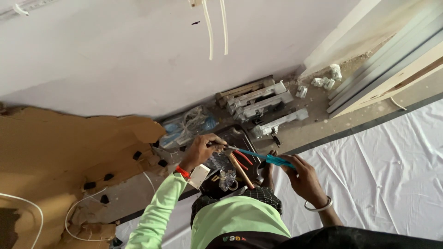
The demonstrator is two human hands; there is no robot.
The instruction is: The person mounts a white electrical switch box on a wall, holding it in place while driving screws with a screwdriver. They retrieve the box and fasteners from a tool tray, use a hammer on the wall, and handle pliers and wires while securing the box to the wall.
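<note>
Above an open black tool case (240, 134) on the floor, a blue-handled screwdriver (258, 155) is lying nearly level, its long axis running left to right and dipping slightly toward the handle. Left hand (201, 149) is pinching the metal shaft end, fingers closed on it, wrist bent, in a light-green sleeve (157, 212). Right hand (302, 177) is gripping the handle, fingers wrapped, a metal bangle (318, 206) circling its wrist. Red-handled pliers (241, 159) are resting in the case; grey metal brackets (258, 103) are lying beyond.

open white sheet (387, 170) to the right; tool tray (240, 138), metal brackets (260, 103) and torn cardboard (64, 152) crowd the wall side.
</note>
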